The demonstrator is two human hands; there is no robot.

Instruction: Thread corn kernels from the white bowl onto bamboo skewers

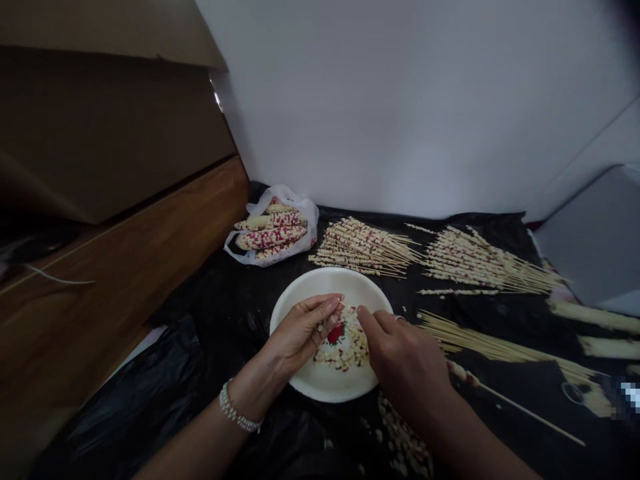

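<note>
Above a white bowl [287,367], my left hand [303,333] has thumb and forefinger pinched on a small pale corn kernel [341,299], with more kernels apparently in the curled fingers. My right hand [405,347] is closed over the bowl's right rim, its forefinger pointing toward the left hand. Out of its back edge runs a wooden skewer [525,410] with kernels threaded near the hand; the tip is hidden by my fingers. Loose cream and dark red kernels [350,353] lie in the bowl around a printed red pattern.
Behind the bowl, a plastic bag [313,217] holds speckled corn cobs [273,237]. Filled skewers lie in two piles, one in the middle [360,247] and one at right [470,260]. Bare skewers [490,340] and stripped cobs [610,348] are at right. Loose kernels [405,440] lie in front.
</note>
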